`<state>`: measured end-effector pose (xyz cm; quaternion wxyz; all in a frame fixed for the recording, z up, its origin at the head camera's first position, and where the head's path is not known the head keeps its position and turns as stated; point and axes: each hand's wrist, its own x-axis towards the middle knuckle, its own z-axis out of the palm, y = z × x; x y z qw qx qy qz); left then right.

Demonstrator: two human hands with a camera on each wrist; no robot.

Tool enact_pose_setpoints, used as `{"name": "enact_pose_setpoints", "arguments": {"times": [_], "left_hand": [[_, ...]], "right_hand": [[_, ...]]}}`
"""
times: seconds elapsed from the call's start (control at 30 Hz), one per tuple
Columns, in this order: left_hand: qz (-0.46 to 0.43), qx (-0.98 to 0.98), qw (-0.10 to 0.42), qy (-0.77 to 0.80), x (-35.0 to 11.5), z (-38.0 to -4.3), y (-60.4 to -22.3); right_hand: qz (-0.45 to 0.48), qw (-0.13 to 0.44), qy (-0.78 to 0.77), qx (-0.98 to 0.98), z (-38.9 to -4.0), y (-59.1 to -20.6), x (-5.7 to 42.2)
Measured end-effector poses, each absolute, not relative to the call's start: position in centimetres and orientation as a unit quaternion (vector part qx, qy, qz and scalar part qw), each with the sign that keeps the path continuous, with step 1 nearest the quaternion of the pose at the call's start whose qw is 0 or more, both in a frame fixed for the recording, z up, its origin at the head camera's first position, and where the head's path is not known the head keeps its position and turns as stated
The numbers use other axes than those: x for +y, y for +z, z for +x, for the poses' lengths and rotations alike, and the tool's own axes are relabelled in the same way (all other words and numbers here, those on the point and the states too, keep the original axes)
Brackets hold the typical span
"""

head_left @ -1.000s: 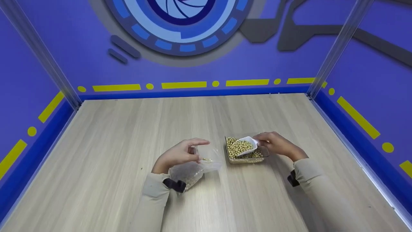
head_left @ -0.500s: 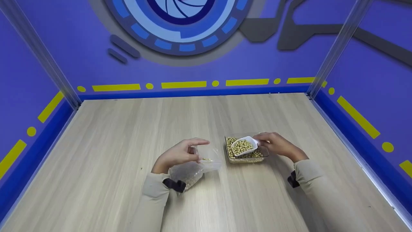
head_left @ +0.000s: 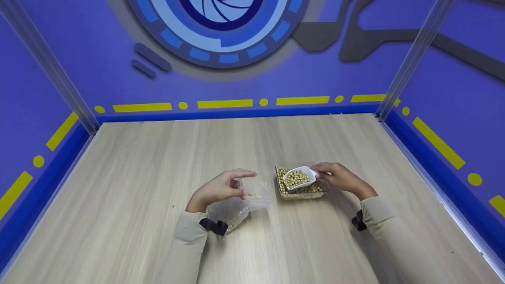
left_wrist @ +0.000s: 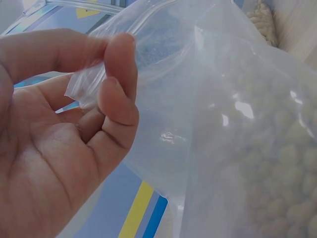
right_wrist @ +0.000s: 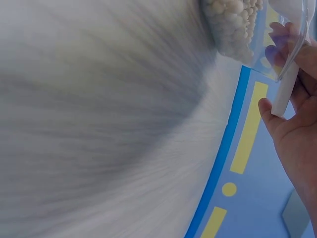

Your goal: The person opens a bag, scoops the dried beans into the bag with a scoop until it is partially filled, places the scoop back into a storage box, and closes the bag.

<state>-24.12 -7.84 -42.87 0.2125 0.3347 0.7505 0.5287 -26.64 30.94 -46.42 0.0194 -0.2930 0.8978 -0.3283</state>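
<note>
My left hand (head_left: 219, 188) pinches the open mouth of a clear zip bag (head_left: 229, 213), its fingers curled over the plastic edge in the left wrist view. Yellowish round beans (left_wrist: 287, 178) fill the bag's lower part. To the right stands a clear rectangular container (head_left: 302, 196) full of the same beans. My right hand (head_left: 343, 178) grips the handle of a white scoop (head_left: 310, 172). The scoop lies level just above the beans in the container, heaped with beans (head_left: 296, 179). The right wrist view shows the scoop's handle (right_wrist: 286, 94) between thumb and fingers.
A pale wood table (head_left: 158, 165) lies beneath everything. Blue panels with yellow marks (head_left: 225, 103) enclose its back and sides, joined at metal corner posts (head_left: 410, 59). The bag and container stand a short gap apart.
The scoop has come up out of the beans and levelled, and its load now shows as a distinct heap. My left hand and the bag have stayed put.
</note>
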Motion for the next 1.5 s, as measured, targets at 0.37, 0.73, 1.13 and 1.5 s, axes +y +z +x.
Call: {"name": "enact_pose_setpoints", "arguments": {"times": [0.37,0.73,1.13,1.5], "left_hand": [[0.343,0.75,0.201,0.528,-7.9,-24.2,-43.3],[0.34,0.752,0.206,0.526,-7.8,-24.3,-43.1],[0.337,0.75,0.209,0.529,-7.9,-24.3,-43.1],[0.332,0.752,0.211,0.53,-7.8,-24.3,-43.1]], "right_hand": [[-0.258,0.008,-0.349,0.901,-26.2,-46.3,30.5],[-0.217,0.019,-0.392,0.894,-26.6,-47.1,30.9],[-0.216,0.013,-0.403,0.889,-26.5,-47.1,30.9],[-0.232,0.023,-0.403,0.885,-26.5,-46.2,30.8]]}}
